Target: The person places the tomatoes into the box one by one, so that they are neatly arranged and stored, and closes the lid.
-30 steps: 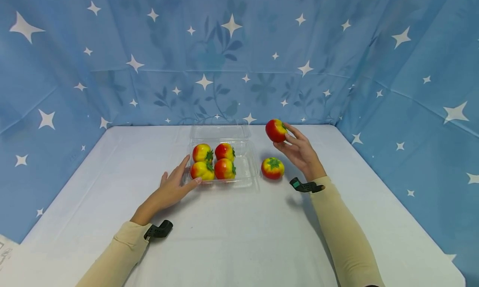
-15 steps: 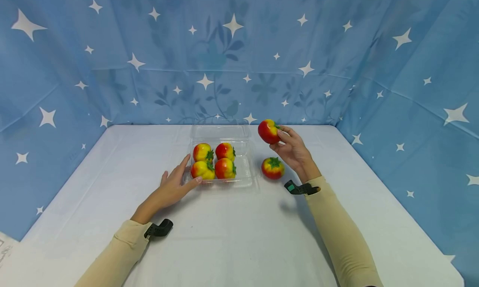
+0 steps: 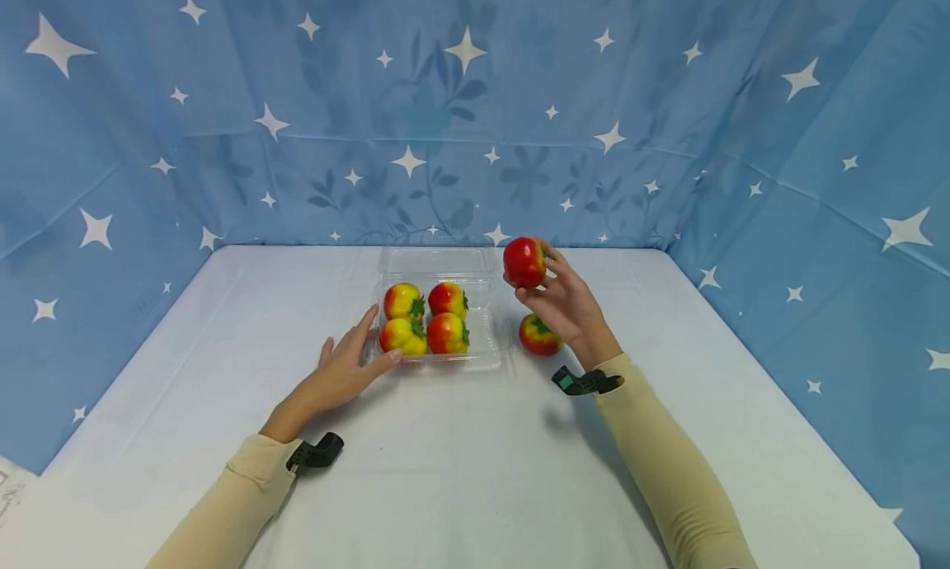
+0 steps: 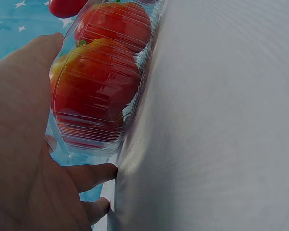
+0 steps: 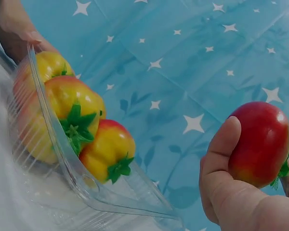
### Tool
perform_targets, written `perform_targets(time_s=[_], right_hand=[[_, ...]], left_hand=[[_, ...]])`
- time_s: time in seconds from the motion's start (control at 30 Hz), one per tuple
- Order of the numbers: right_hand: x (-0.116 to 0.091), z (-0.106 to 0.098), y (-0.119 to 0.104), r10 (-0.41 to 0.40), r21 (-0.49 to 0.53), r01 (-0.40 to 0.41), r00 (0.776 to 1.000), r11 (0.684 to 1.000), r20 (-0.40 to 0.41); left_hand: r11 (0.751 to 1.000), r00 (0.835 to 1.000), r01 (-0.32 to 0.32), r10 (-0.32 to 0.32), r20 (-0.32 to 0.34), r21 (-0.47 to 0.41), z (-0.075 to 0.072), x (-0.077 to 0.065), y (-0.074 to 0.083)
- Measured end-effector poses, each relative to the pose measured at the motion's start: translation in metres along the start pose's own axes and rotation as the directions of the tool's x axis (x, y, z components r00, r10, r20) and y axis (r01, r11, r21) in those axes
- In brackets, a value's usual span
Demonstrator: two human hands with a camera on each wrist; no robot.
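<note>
A clear plastic box stands on the table with several red-and-yellow tomatoes in its left and middle parts; its right part holds none. My left hand rests at the box's left front corner, thumb by the front wall and fingers fairly straight along the left side. In the left wrist view the thumb lies against the box wall. My right hand grips a red tomato in the air, right of the box. Its green leaves show in the right wrist view, where the tomato sits between thumb and fingers.
Another tomato lies on the white table right of the box, partly behind the right hand. The box's clear lid is folded back behind it. A blue starred curtain closes off the back and sides.
My right hand has moved left towards the box with the tomato, turning its red side to the head camera. It now partly covers the tomato on the table. My left hand stays put.
</note>
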State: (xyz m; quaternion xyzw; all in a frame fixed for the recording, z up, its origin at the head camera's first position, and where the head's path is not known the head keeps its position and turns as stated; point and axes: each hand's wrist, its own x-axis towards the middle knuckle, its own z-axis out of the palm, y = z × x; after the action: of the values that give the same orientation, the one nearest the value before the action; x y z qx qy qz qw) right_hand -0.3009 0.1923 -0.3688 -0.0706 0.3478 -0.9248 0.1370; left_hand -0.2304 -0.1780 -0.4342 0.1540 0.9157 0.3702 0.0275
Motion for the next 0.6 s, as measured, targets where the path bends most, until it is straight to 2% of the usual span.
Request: perform_targets(time_s=[0.2, 0.3, 0.43, 0.5, 0.6], right_hand=[[0.001, 0.006, 0.007, -0.033, -0.176, 0.022, 0.998, 0.984, -0.060], [0.000, 0.008, 0.011, -0.030, -0.212, 0.013, 0.997, 0.977, -0.075], [0.001, 0.010, 0.014, -0.034, -0.246, 0.020, 0.998, 0.969, -0.054], [0.001, 0.011, 0.015, -0.043, -0.291, 0.030, 0.998, 0.956, -0.036], [0.002, 0.010, 0.017, -0.054, -0.388, 0.040, 0.998, 0.921, -0.025]], left_hand=[[1.000, 1.000, -0.007, 0.007, -0.005, -0.005, 0.000, 0.000, -0.001], [1.000, 1.000, -0.010, 0.010, -0.007, -0.004, 0.001, 0.000, 0.000], [1.000, 1.000, -0.010, 0.010, -0.007, -0.003, 0.000, 0.000, 0.000], [1.000, 1.000, -0.008, 0.008, -0.005, -0.003, 0.000, 0.000, 0.000], [1.000, 1.000, -0.004, 0.004, -0.004, -0.004, 0.000, 0.000, 0.000]])
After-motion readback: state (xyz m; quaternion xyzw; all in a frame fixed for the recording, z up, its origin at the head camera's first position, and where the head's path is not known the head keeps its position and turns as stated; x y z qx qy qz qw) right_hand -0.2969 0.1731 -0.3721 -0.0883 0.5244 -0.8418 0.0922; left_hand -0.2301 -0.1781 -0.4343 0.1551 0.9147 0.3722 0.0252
